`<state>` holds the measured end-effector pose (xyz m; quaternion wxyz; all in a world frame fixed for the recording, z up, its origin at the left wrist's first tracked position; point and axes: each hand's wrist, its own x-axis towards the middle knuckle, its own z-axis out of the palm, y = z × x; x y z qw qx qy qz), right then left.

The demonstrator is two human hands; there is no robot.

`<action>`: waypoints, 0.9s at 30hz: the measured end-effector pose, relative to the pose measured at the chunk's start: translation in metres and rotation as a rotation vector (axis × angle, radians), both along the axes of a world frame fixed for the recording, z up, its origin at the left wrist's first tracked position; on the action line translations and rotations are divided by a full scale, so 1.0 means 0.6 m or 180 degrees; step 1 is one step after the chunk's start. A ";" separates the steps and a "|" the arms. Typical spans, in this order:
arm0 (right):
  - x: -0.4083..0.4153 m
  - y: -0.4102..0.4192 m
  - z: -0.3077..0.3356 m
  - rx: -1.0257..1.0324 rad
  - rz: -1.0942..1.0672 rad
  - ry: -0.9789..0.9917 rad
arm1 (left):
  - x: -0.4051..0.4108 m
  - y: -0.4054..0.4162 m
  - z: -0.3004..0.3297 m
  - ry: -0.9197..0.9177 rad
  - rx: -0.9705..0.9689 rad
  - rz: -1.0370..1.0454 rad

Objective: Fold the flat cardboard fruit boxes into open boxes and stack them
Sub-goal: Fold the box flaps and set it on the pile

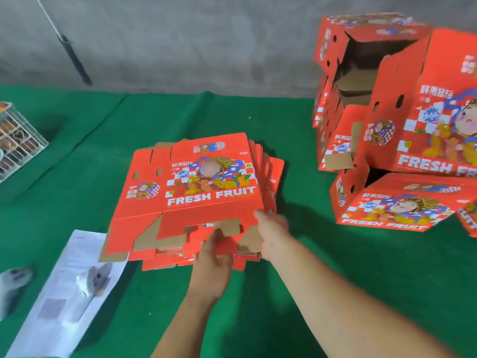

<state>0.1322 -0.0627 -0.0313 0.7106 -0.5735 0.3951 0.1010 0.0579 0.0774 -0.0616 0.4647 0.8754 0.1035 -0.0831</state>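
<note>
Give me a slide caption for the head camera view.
Both hands reach the top flat box; folded boxes stacked right.

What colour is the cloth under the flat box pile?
Green cloth, seen in the head view, the only one.
</note>
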 end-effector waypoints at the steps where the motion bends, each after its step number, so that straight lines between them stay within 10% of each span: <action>1: -0.001 0.005 -0.002 0.0013 -0.0012 -0.0042 | -0.002 0.001 -0.001 -0.0072 0.0041 0.0003; 11: -0.052 -0.123 0.049 0.0165 -0.0328 -0.0756 | -0.017 0.035 0.006 -0.1332 0.1291 0.1158; 16: -0.119 -0.186 0.071 -0.0389 -0.0072 -0.1030 | -0.018 0.037 0.001 -0.0672 0.1636 0.0290; 27: -0.214 -0.309 0.107 -0.1447 0.0553 -0.1616 | -0.060 -0.111 0.018 -0.1166 0.1149 -0.0581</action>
